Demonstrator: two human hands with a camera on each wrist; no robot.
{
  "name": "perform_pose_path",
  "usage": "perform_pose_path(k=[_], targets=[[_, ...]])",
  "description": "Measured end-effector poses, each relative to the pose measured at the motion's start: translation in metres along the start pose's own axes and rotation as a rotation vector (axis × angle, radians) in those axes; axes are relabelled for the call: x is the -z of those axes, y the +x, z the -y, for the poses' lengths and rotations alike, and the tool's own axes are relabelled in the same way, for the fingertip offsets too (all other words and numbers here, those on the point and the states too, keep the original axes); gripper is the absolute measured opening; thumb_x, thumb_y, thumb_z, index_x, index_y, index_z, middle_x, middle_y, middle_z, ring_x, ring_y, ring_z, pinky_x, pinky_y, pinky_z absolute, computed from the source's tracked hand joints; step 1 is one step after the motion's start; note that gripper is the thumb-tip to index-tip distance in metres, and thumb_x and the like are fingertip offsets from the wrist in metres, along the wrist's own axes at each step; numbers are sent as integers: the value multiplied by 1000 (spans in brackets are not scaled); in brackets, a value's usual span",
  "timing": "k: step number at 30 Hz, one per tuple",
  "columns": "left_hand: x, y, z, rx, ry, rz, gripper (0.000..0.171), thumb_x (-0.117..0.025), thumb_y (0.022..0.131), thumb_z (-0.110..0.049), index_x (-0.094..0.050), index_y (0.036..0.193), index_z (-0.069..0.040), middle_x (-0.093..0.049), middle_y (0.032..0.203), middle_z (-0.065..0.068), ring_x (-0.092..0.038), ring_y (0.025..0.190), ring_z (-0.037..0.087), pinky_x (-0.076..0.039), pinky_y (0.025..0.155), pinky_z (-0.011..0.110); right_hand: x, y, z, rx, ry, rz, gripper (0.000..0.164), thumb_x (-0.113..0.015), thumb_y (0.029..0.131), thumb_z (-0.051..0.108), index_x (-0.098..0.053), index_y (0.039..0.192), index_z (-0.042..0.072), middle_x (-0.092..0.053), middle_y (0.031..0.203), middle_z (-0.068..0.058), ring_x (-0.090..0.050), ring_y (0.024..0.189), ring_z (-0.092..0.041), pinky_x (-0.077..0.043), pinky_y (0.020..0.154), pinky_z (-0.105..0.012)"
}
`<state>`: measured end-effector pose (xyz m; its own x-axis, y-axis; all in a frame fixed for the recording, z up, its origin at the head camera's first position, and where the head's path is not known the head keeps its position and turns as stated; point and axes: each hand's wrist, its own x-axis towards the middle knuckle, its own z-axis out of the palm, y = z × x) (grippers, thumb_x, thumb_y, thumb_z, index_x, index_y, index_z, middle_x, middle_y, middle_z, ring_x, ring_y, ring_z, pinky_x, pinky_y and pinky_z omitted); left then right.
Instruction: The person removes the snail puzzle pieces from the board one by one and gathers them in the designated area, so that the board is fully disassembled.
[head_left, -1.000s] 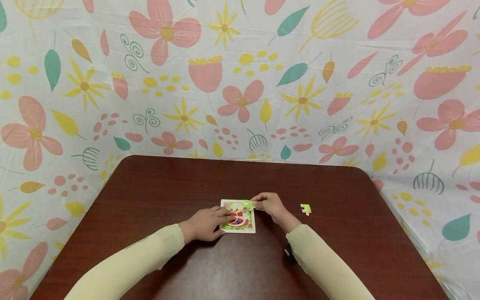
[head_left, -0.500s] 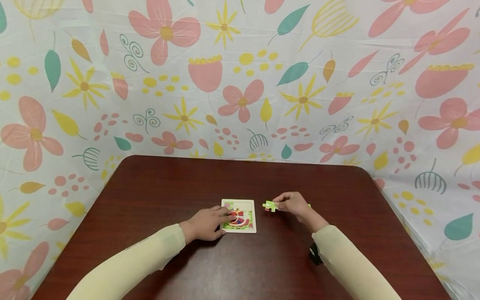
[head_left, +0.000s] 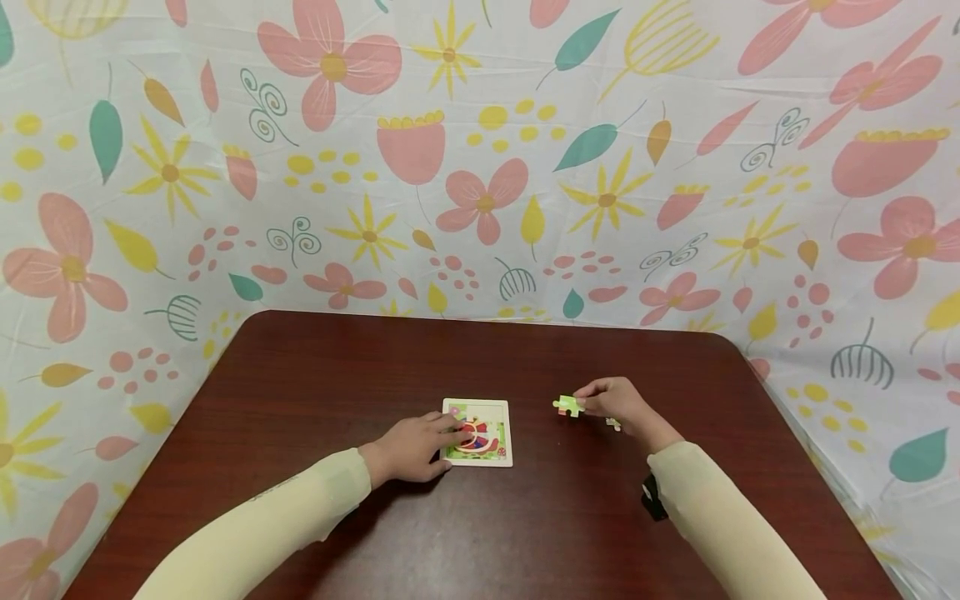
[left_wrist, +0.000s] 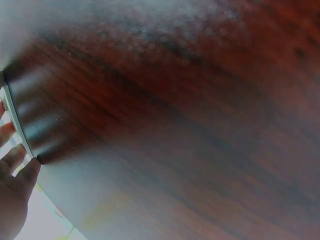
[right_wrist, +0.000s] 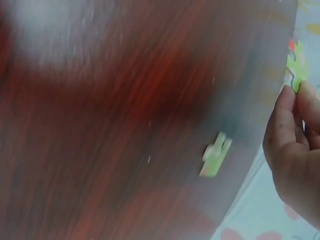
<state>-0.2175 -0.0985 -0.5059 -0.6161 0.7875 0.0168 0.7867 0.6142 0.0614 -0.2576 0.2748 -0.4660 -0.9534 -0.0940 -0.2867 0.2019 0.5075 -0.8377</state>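
Observation:
A small square puzzle board [head_left: 507,454] with a pale frame lies on the table, a red, blue and green picture in it and a bare patch at its upper right. My left hand [head_left: 417,446] rests on the board's left side, fingers stretched over the picture. To the right of the board, my right hand [head_left: 619,405] pinches a green jigsaw piece [head_left: 569,406] between thumb and fingertips. Another green jigsaw piece [right_wrist: 216,156] lies on the table close by; in the head view the right hand partly covers it.
The dark red-brown wooden table [head_left: 360,358] has rounded far corners. A white cloth with printed flowers [head_left: 480,208] hangs behind it and along both sides. A black wrist device [head_left: 654,498] shows under the right sleeve.
My right hand has drawn back from the board to the right, carrying the green jigsaw piece, and the board's upper right is uncovered. The left hand has stayed in place.

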Motion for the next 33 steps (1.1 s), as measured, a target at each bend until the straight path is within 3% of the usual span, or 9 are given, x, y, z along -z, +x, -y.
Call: perform_pose_path(k=[13,21,28,33], targets=[[5,0,-2,17,-20,19,50,-64,100,-33,-56,149,-24,-58,145,0,-57,128,20,-58,90,34,10,3,-11,-12,-82,17,19,-66,97,2,-72,108,-12,-70,113,-24,-74,91,-17,-62,89,-41],[6,0,-2,17,-25,22,50,-63,100,-33,-56,149,-23,-57,146,1,-56,130,21,-57,92,35,3,6,-12,42,-294,-57,16,-71,94,7,-78,100,-7,-76,98,-21,-69,76,-14,-57,67,-32],[9,-1,-4,18,-36,12,49,-64,100,-32,-57,148,-22,-58,145,2,-57,128,22,-58,89,36,-3,4,-9,33,-324,-108,16,-72,93,7,-78,97,-7,-76,89,-18,-61,68,-15,-47,58,-29],[5,-1,-3,30,-44,16,50,-64,100,-32,-57,148,-22,-58,146,2,-56,130,22,-58,91,36,-7,4,-9,24,-369,-131,16,-71,93,7,-79,96,-6,-76,88,-17,-60,68,-16,-46,58,-28]])
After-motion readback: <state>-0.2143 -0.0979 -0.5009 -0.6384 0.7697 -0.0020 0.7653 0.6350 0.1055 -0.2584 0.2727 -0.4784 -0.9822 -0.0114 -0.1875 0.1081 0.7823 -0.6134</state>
